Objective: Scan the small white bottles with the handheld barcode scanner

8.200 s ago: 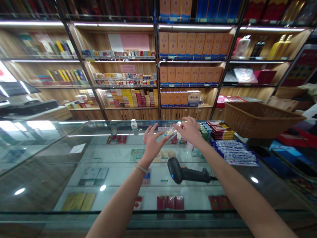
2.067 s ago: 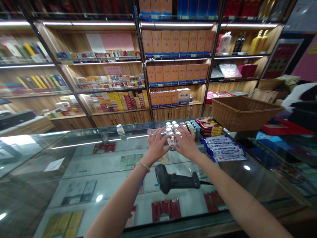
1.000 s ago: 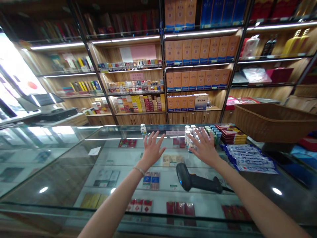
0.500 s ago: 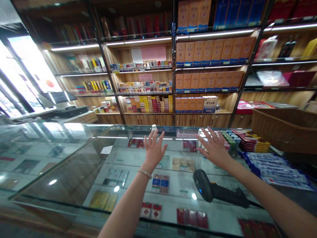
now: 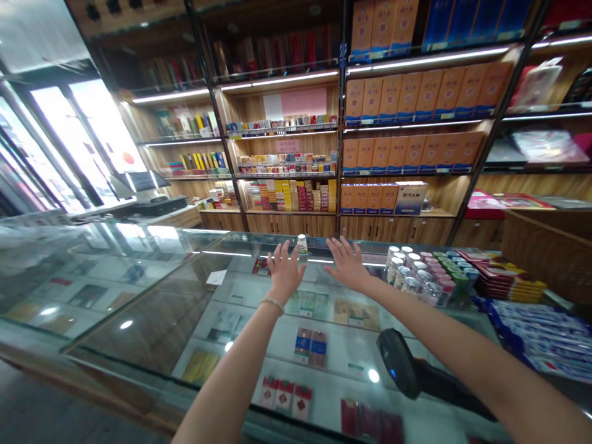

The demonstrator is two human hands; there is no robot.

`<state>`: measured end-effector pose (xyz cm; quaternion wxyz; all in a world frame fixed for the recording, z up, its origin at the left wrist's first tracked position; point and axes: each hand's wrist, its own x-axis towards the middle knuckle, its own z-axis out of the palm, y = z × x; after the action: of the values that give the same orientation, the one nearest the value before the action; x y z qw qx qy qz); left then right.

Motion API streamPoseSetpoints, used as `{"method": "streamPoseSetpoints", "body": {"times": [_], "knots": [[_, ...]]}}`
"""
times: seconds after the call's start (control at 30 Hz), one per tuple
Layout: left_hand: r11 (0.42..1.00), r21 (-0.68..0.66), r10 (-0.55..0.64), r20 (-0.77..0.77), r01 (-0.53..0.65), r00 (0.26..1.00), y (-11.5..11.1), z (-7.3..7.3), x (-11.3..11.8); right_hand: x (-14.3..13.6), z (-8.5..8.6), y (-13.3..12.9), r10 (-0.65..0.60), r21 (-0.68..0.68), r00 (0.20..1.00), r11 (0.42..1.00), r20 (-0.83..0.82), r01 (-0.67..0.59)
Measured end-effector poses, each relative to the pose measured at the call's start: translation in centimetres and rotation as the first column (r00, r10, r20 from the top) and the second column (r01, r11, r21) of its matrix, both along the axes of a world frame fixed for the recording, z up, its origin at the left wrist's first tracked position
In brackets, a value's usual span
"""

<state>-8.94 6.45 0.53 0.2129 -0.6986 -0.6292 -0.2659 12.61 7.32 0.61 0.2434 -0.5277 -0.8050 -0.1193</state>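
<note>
My left hand [image 5: 283,271] is held over the glass counter [image 5: 152,296], fingers spread, with nothing in it; a pale bracelet [image 5: 274,302] circles that wrist. Just beyond its fingertips stands a small bottle with a white cap [image 5: 302,244], upright on the glass. To the right of the bottle, my right hand [image 5: 348,266] is stretched out with its fingers apart and holds nothing. Below my right forearm lies a black barcode scanner [image 5: 401,364] showing a blue light. Cigarette packs [image 5: 311,346] show through the glass under my hands.
Right of my right hand stand several silver-topped jars [image 5: 409,271] beside pink and green packs [image 5: 439,265]. Blue-and-white packets [image 5: 531,333] and a brown basket [image 5: 550,253] lie farther right. Wall shelves [image 5: 411,123] hold boxes behind the counter. A monitor [image 5: 143,182] stands at left.
My right hand has moved left, away from the jars and closer to the bottle and my left hand. The view has turned slightly left. Both hands stay spread and hold nothing.
</note>
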Motion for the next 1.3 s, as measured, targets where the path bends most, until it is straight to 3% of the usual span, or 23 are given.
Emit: {"method": "streamPoseSetpoints", "body": {"times": [0.17, 0.43, 0.67, 0.97, 1.3], "knots": [[0.999, 0.008, 0.033, 0.013, -0.033, 0.999, 2.6, -0.9, -1.1, -2.6, -0.8, 2.7, -0.021, -0.092, 1.0, 0.996, -0.009, 0.02], [0.999, 0.0, 0.05, 0.036, -0.05, 0.998, 6.7, -1.2, -2.0, -5.8, -1.0, 7.0, -0.042, -0.177, 0.999, 0.983, 0.003, 0.042], [0.996, -0.011, 0.084, 0.067, -0.083, 0.994, 8.9, -2.8, -1.8, -8.1, -2.9, 9.8, -0.056, -0.24, 0.998, 0.969, 0.0, 0.054], [0.998, -0.06, 0.015, 0.05, -0.012, 0.999, 10.1, -4.3, -1.7, -9.3, -4.8, 10.5, -0.048, -0.293, 0.999, 0.955, 0.002, 0.046], [0.999, -0.047, -0.017, 0.056, 0.019, 0.998, 8.6, -3.2, -1.6, -8.4, -3.8, 8.9, 0.01, -0.289, 1.0, 0.957, 0.014, -0.005]]}}
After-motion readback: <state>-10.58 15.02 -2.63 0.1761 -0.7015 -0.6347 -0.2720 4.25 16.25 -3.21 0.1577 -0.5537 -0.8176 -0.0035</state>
